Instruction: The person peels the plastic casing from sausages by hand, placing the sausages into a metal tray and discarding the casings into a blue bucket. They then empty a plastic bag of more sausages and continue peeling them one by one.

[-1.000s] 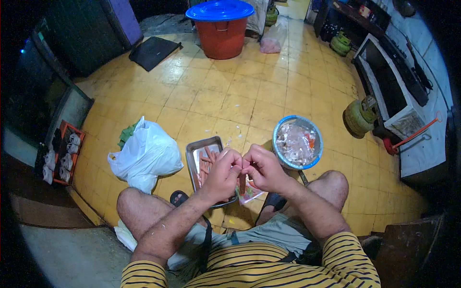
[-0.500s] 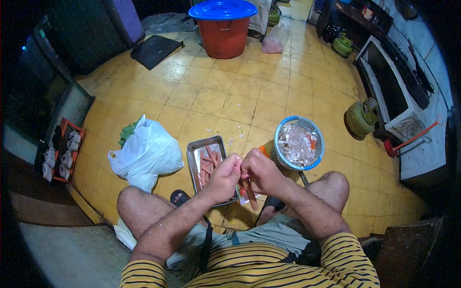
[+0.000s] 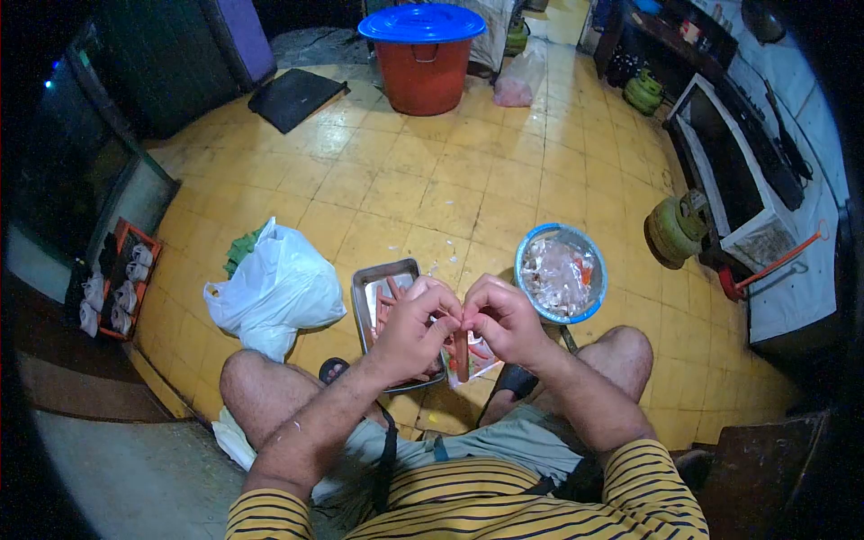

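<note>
A reddish-brown sausage (image 3: 463,357) hangs upright between my hands, its upper end pinched at the fingertips. My left hand (image 3: 414,326) is closed on that end from the left. From the right, my right hand (image 3: 506,322) pinches the same spot, its fingertips meeting those of the left. Whether a casing is between the fingers is too small to tell. Below my left hand lies a metal tray (image 3: 361,290) with several sausages (image 3: 385,301) in it, partly covered by the hand. A plastic packet (image 3: 487,362) with reddish pieces shows behind the hanging sausage.
Right of the hands stands a blue-rimmed basket (image 3: 601,281) full of plastic scraps. A white plastic bag (image 3: 283,286) sits on the left. Farther off are a red bucket (image 3: 419,81) with a blue lid and a green gas cylinder (image 3: 673,236).
Both hands have shifted slightly and their fingers have opened from tighter fists into fingertip pinches. The sausage has swung from slanting to nearly upright.
</note>
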Available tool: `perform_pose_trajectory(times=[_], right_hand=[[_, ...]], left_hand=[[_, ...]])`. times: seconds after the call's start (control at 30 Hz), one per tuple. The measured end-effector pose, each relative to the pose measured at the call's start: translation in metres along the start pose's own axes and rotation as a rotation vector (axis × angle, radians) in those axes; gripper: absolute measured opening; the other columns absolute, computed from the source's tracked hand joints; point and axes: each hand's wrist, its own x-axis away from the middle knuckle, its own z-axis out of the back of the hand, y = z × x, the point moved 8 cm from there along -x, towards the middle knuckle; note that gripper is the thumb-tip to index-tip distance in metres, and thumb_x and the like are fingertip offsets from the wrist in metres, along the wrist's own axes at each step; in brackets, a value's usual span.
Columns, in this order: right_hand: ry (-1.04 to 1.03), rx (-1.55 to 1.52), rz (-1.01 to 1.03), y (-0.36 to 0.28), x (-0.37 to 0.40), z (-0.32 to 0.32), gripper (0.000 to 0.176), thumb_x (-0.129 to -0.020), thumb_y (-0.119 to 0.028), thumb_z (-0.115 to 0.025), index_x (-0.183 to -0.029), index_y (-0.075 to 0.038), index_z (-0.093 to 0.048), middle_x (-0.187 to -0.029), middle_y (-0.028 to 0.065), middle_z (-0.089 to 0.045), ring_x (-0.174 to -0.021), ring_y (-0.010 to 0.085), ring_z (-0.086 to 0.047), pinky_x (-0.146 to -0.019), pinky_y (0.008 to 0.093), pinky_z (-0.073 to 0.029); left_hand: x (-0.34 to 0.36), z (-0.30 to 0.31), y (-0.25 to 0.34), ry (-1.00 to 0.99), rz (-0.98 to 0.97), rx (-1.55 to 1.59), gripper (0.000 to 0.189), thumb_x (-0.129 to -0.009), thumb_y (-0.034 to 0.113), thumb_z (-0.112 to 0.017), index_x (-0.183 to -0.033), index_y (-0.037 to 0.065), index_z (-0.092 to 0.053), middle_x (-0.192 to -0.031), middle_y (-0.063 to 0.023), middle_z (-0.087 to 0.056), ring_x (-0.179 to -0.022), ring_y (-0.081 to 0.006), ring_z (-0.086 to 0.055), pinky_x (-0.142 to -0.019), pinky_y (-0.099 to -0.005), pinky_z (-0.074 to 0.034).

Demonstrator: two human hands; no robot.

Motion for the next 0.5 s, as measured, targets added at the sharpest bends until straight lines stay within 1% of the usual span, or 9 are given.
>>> perform_pose_trajectory(times=[0.07,0.13,0.2,0.23,0.3,0.33,0.4,0.43,0.5], right_hand=[[-0.067,0.133,0.134,-0.014,-0.002,-0.008,0.011,-0.08,-0.007,-0.065,-0.081,-0.004,-0.054,-0.079,0.011,-0.053,-0.073,0.0274,-0.054,-0.066,0.0342,-0.045],[-0.067,0.188,0.156,-0.014,0.0,-0.013,0.012,-0.08,-0.007,-0.065,-0.082,-0.004,-0.053,-0.079,0.0112,-0.052,-0.073,0.0285,-0.053,-0.066,0.0347,-0.045],[-0.07,0.253,0.223,-0.015,0.001,-0.018,0.013,-0.078,-0.004,-0.063,-0.082,-0.004,-0.05,-0.079,0.0125,-0.048,-0.073,0.0318,-0.05,-0.063,0.0364,-0.044],[-0.069,0.254,0.223,-0.014,0.001,-0.017,0.013,-0.078,-0.004,-0.063,-0.082,-0.004,-0.05,-0.079,0.0125,-0.048,-0.073,0.0318,-0.05,-0.063,0.0364,-0.044],[-0.109,0.276,0.302,-0.018,0.001,-0.019,0.013,-0.074,0.001,-0.059,-0.083,-0.004,-0.05,-0.079,0.0133,-0.047,-0.073,0.0325,-0.049,-0.063,0.0369,-0.043],[-0.109,0.276,0.302,-0.019,0.001,-0.019,0.013,-0.074,0.001,-0.059,-0.083,-0.004,-0.05,-0.079,0.0133,-0.047,-0.073,0.0325,-0.049,-0.063,0.0369,-0.043],[-0.151,0.253,0.285,-0.022,-0.001,-0.02,0.019,-0.066,0.009,-0.051,-0.08,-0.003,-0.048,-0.076,0.0111,-0.046,-0.069,0.0286,-0.046,-0.06,0.035,-0.04],[-0.15,0.252,0.284,-0.022,-0.001,-0.018,0.019,-0.066,0.009,-0.051,-0.08,-0.003,-0.048,-0.076,0.0111,-0.046,-0.069,0.0286,-0.046,-0.06,0.035,-0.04],[-0.196,0.231,0.257,-0.02,0.0,-0.019,0.016,-0.07,0.007,-0.055,-0.08,-0.003,-0.048,-0.075,0.0107,-0.045,-0.069,0.028,-0.046,-0.06,0.034,-0.039]], left_hand=[[0.002,-0.003,-0.005,-0.019,0.017,-0.005,0.007,-0.089,0.007,-0.056,-0.087,0.002,-0.051,-0.091,-0.0103,-0.051,-0.086,-0.0217,-0.054,-0.076,-0.0306,-0.045],[0.006,-0.01,-0.01,-0.039,0.035,-0.008,0.007,-0.088,0.007,-0.055,-0.089,0.002,-0.051,-0.09,-0.0109,-0.05,-0.086,-0.0235,-0.053,-0.076,-0.0315,-0.044],[0.012,-0.017,-0.02,-0.032,0.132,0.035,0.013,-0.096,0.014,-0.049,-0.091,0.002,-0.05,-0.088,-0.0099,-0.05,-0.083,-0.022,-0.052,-0.077,-0.0313,-0.043],[0.015,-0.02,-0.024,-0.033,0.131,0.035,0.013,-0.096,0.014,-0.049,-0.091,0.002,-0.05,-0.088,-0.0099,-0.05,-0.083,-0.022,-0.052,-0.077,-0.0313,-0.043],[0.021,-0.029,-0.034,-0.065,0.224,0.335,0.022,-0.102,0.023,-0.043,-0.094,0.003,-0.049,-0.088,-0.0073,-0.051,-0.084,-0.0169,-0.052,-0.081,-0.0304,-0.043],[0.022,-0.03,-0.034,-0.065,0.224,0.335,0.022,-0.102,0.023,-0.043,-0.094,0.003,-0.049,-0.088,-0.0073,-0.051,-0.084,-0.0169,-0.052,-0.081,-0.0304,-0.043],[0.027,-0.039,-0.039,-0.105,0.397,0.601,0.025,-0.103,0.027,-0.041,-0.095,0.005,-0.049,-0.09,-0.0036,-0.053,-0.086,-0.0121,-0.052,-0.084,-0.029,-0.043],[0.027,-0.038,-0.036,-0.105,0.398,0.602,0.025,-0.103,0.027,-0.041,-0.095,0.005,-0.049,-0.09,-0.0036,-0.053,-0.086,-0.0121,-0.052,-0.084,-0.029,-0.043],[0.031,-0.045,-0.035,-0.108,0.508,0.896,0.018,-0.102,0.023,-0.044,-0.097,0.007,-0.049,-0.095,-0.0021,-0.054,-0.088,-0.0104,-0.053,-0.085,-0.0281,-0.044]])
